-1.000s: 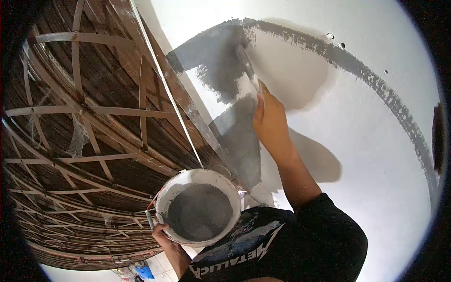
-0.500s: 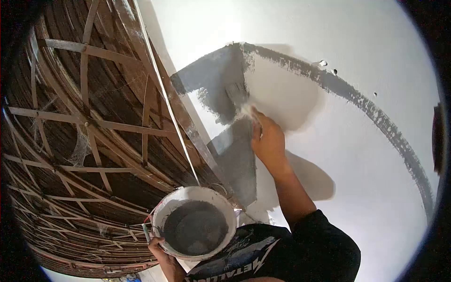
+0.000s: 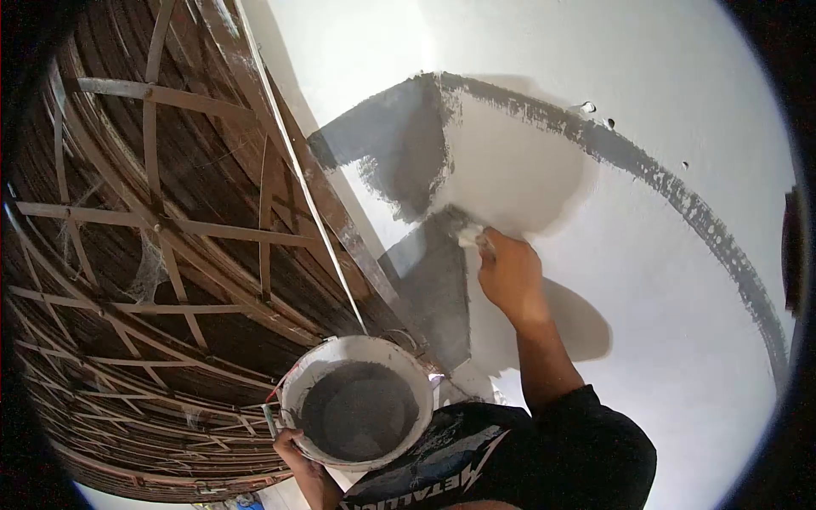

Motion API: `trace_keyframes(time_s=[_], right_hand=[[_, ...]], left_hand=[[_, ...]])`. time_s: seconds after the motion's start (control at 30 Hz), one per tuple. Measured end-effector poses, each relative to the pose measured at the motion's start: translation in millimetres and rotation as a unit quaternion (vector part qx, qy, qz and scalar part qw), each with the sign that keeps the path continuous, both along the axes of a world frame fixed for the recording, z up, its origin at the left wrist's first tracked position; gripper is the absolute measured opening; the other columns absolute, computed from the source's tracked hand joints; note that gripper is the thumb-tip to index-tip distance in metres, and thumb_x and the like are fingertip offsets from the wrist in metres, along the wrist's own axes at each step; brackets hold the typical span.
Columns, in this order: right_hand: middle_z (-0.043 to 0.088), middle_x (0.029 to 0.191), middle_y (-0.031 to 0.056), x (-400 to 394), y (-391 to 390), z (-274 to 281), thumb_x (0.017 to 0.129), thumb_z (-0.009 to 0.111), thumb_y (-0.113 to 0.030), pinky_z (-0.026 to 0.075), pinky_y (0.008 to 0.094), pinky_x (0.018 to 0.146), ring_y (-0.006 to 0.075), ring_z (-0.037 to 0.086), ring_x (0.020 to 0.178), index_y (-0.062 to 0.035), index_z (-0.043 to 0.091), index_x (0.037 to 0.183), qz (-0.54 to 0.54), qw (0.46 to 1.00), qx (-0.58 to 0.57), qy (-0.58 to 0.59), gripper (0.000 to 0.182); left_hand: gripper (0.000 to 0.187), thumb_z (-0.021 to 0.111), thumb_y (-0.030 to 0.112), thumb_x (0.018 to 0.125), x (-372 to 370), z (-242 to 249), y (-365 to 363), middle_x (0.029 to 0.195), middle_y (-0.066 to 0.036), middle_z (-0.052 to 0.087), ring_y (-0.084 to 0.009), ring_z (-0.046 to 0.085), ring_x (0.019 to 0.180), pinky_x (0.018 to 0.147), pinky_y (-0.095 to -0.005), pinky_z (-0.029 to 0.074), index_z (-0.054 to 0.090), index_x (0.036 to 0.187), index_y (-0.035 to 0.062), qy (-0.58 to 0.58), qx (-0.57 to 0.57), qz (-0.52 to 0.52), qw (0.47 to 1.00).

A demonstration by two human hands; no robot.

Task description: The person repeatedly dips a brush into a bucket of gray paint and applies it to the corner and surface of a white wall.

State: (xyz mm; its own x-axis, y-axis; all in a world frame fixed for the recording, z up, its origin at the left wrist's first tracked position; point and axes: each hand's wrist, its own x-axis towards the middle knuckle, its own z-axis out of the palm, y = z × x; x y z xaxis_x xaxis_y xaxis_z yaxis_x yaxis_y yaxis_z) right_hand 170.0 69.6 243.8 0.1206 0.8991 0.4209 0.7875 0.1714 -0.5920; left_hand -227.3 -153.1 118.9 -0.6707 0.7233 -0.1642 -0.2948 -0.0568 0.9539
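Note:
My right hand [image 3: 514,276] is closed around a paintbrush [image 3: 467,233], its bristles against the wall at the corner, over grey paint. My left hand [image 3: 294,445] grips the side of a white bucket [image 3: 365,348] at its rim and handle, close to my body. Grey paint [image 3: 361,412] partly fills the bucket. Above the brush lies a painted grey patch [image 3: 416,161] with ragged edges and a bare white spot beside it. Another grey area [image 3: 438,293] runs below the brush, along the corner.
A brown lattice panel [image 3: 153,221] with cobwebs fills the left side, edged by a wooden frame and a thin white strip [image 3: 293,166]. A grey painted band [image 3: 637,161] curves across the white wall [image 3: 663,280], passing near small holes.
My right hand and the brush have moved down and slightly right along the corner, away from the upper grey patch. The left hand still holds the bucket.

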Motion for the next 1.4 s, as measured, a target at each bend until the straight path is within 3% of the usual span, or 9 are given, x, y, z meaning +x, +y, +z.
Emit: trace_keyframes(time_s=[0.23, 0.43, 0.53, 0.67, 0.7, 0.83, 1.07, 1.17, 1.4], right_hand=[[0.063, 0.082, 0.0205, -14, 28, -23, 0.084, 0.056, -0.008, 0.047, 0.0483, 0.071, 0.0398, 0.061, 0.08, -0.0057, 0.061, 0.103, 0.019, 0.986, 0.131, 0.099, 0.02], [0.063, 0.083, 0.02, -6, 4, -13, 0.083, 0.055, -0.006, 0.047, 0.0484, 0.072, 0.0387, 0.061, 0.082, -0.0038, 0.061, 0.104, 0.016, 0.986, 0.126, 0.112, 0.022], [0.063, 0.084, 0.0213, -18, 24, -24, 0.081, 0.056, -0.004, 0.047, 0.0489, 0.073, 0.0396, 0.061, 0.083, -0.0037, 0.061, 0.105, 0.023, 0.973, 0.193, 0.128, 0.024], [0.065, 0.095, 0.0207, -7, 12, -18, 0.085, 0.058, -0.004, 0.048, 0.0471, 0.076, 0.0424, 0.06, 0.086, -0.0011, 0.058, 0.114, -0.015, 0.998, -0.008, -0.06, 0.03], [0.065, 0.096, 0.0209, -4, 0, -10, 0.085, 0.058, -0.005, 0.047, 0.0474, 0.077, 0.0429, 0.06, 0.087, -0.0008, 0.057, 0.116, -0.025, 0.996, -0.023, -0.083, 0.031], [0.064, 0.092, 0.0199, 2, -29, 8, 0.085, 0.06, -0.009, 0.048, 0.045, 0.077, 0.0395, 0.061, 0.091, -0.0041, 0.058, 0.105, 0.228, 0.966, -0.118, 0.001, 0.021], [0.066, 0.096, 0.019, -101, -33, -51, 0.08, 0.063, -0.003, 0.049, 0.0399, 0.081, 0.0355, 0.064, 0.092, -0.0053, 0.062, 0.113, 0.561, 0.782, -0.261, -0.074, 0.032], [0.065, 0.102, 0.0193, -147, -47, -83, 0.076, 0.064, 0.0, 0.049, 0.0398, 0.083, 0.0347, 0.063, 0.097, -0.0077, 0.064, 0.114, 0.599, 0.781, -0.162, -0.071, 0.038], [0.06, 0.101, 0.0209, -214, -68, -119, 0.079, 0.054, -0.001, 0.051, 0.0442, 0.08, 0.0371, 0.061, 0.093, -0.006, 0.066, 0.106, 0.623, 0.76, 0.03, -0.184, 0.03]], left_hand=[[0.057, 0.049, 0.012, 0.059, 8, 10, 2, 0.107, -0.016, 0.059, -0.0316, 0.057, 0.099, 0.089, -0.0383, 0.045, 0.053, 0.113, -0.0041, -0.032, 0.003, -0.018, 0.999], [0.018, 0.05, 0.012, 0.068, -4, -6, 0, 0.085, -0.014, 0.061, -0.0266, 0.058, 0.077, 0.076, -0.0381, 0.047, 0.059, 0.076, -0.001, 0.068, 0.035, 0.001, 0.997], [0.025, 0.054, 0.019, 0.076, -25, -40, -6, 0.069, -0.008, 0.059, -0.0191, 0.056, 0.065, 0.065, -0.0336, 0.045, 0.057, 0.06, 0.0008, 0.154, 0.052, 0.029, 0.986], [0.029, 0.057, 0.021, 0.082, -16, -27, -10, 0.068, -0.005, 0.062, -0.0162, 0.058, 0.065, 0.059, -0.0275, 0.046, 0.056, 0.062, -0.0001, 0.257, 0.056, 0.012, 0.965], [0.032, 0.058, 0.025, 0.083, -14, -23, -8, 0.076, -0.008, 0.065, -0.0167, 0.06, 0.068, 0.061, -0.0267, 0.047, 0.058, 0.063, -0.0003, 0.112, 0.009, 0.035, 0.993], [0.019, 0.056, 0.016, 0.078, -10, -13, -6, 0.079, -0.01, 0.064, -0.0205, 0.06, 0.079, 0.078, -0.0331, 0.045, 0.064, 0.071, 0.0001, 0.161, -0.041, 0.0, 0.986], [0.019, 0.058, 0.014, 0.081, -2, -14, 0, 0.073, -0.011, 0.064, -0.0213, 0.061, 0.069, 0.068, -0.0341, 0.048, 0.065, 0.07, -0.0006, 0.108, 0.044, 0.019, 0.993], [0.028, 0.059, 0.003, 0.065, 17, 10, 8, 0.067, -0.004, 0.056, -0.0151, 0.054, 0.06, 0.06, -0.0282, 0.043, 0.059, 0.093, -0.002, -0.055, 0.048, 0.064, 0.995], [0.034, 0.059, 0.0, 0.059, 18, 10, 7, 0.063, -0.002, 0.053, -0.0136, 0.051, 0.056, 0.056, -0.0261, 0.042, 0.061, 0.092, -0.0017, -0.081, 0.023, 0.077, 0.993]])
